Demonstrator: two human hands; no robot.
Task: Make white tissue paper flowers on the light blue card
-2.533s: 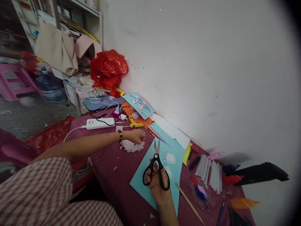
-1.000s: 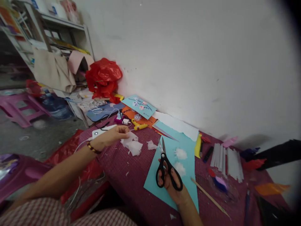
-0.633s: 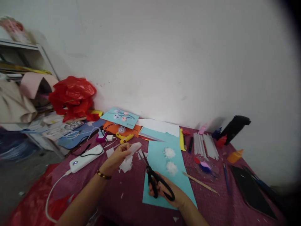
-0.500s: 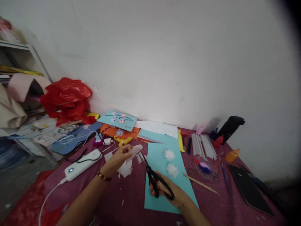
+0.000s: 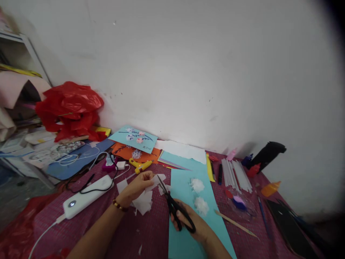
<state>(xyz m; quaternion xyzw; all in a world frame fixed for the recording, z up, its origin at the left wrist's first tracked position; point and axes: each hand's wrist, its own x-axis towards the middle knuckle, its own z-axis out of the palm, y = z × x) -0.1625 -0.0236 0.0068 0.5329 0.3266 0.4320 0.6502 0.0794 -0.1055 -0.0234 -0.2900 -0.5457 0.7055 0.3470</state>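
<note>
My left hand [image 5: 137, 186] pinches a small piece of white tissue paper [image 5: 154, 181] and holds it just above the table. My right hand [image 5: 192, 225] grips black-handled scissors [image 5: 175, 207], whose parted blades meet the edge of that paper. Under the right hand lies a light blue card sheet [image 5: 185, 212] carrying two white fluffy tufts [image 5: 198, 196]. More white tissue scraps [image 5: 142, 203] lie on the maroon cloth below my left hand.
A white power bank [image 5: 86, 196] with cables sits at left, a yellow glue gun [image 5: 141, 166] behind my hands. White sticks [image 5: 237, 171], a wooden stick [image 5: 235, 223], feathers in a clear dish [image 5: 238, 202] and a black sheet [image 5: 287, 221] lie at right. Red plastic bag [image 5: 68, 109] far left.
My left hand picked a tissue piece off the pile and brought it toward the scissors. The right hand raised the scissors and set the blades on the paper. The view swung right.
</note>
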